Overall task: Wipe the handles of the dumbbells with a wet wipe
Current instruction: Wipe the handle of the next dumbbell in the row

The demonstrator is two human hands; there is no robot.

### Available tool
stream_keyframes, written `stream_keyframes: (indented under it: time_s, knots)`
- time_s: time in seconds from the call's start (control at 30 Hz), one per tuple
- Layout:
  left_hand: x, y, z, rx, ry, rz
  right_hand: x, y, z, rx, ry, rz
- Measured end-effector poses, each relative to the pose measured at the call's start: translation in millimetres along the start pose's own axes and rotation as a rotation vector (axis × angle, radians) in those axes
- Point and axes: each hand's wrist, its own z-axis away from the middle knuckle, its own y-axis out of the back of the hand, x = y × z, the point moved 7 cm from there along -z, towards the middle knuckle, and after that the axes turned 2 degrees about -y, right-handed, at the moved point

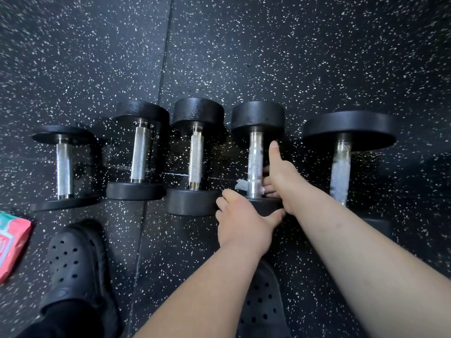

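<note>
working on the fourth dumbbell (255,164) in the row on the floor (244,57). gripping its handle low down with the right hand (283,176), wet wipe (241,184) wrapped round the steel, thumb stuck out straight. steadying the near weight with the left hand (240,225), fingers curled over its rim. probably done with the rightmost dumbbell (340,174), judging by its streaky handle. likely left to wipe: three left dumbbells (139,154), dry-looking.

Nothing legible here: the pink-and-teal wipes packet (12,245) at the left edge shows only blurred print, and the black ends of the dumbbells (198,111) show no readable numbers.
</note>
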Motion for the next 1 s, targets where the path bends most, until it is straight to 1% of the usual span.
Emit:
stream_keyframes:
  time_s: [0.1,0.17,0.27,0.37,0.43,0.5,0.57,0.6,0.67,0.7,0.73,0.77,0.83,0.9,0.93,1.0]
  knots:
    - [-1,0,0,0.005,0.001,0.008,-5,-2,-1,-0.017,0.015,-0.014]
    - [-1,0,0,0.004,0.001,0.013,-6,-4,0,-0.034,-0.008,-0.029]
    - [0,1,0,0.004,0.002,-0.005,-1,-4,-2,-0.077,-0.055,-0.171]
    - [0,1,0,0.005,0.009,-0.002,-3,0,-2,-0.053,-0.038,-0.253]
    - [0,1,0,0.006,0.005,0.0,-4,0,-1,-0.036,-0.015,-0.184]
    - [0,1,0,0.006,-0.001,0.0,-6,-2,1,-0.029,0.023,-0.018]
    - [0,1,0,0.003,-0.001,0.002,-9,-3,2,-0.021,0.04,0.027]
    - [1,1,0,0.002,0.0,0.001,-10,-3,2,-0.035,0.021,-0.027]
    - [0,1,0,-0.002,0.003,-0.005,-12,-2,5,-0.086,-0.012,-0.225]
    - [0,1,0,-0.002,0.005,-0.007,-13,-3,6,-0.107,-0.014,-0.285]
    - [1,1,0,0.0,0.004,-0.009,-14,-2,7,-0.113,-0.004,-0.278]
    - [0,1,0,0.001,0.004,-0.009,-13,0,10,-0.1,0.018,-0.215]
    - [1,1,0,0.0,0.004,-0.003,-13,6,15,-0.033,0.103,0.021]
    - [0,1,0,-0.001,0.008,0.007,-15,9,23,-0.013,0.205,0.261]
    - [0,0,0,-0.002,0.009,0.009,-13,11,27,-0.024,0.236,0.322]
    - [0,0,0,0.0,0.01,0.01,-8,16,32,-0.043,0.283,0.34]
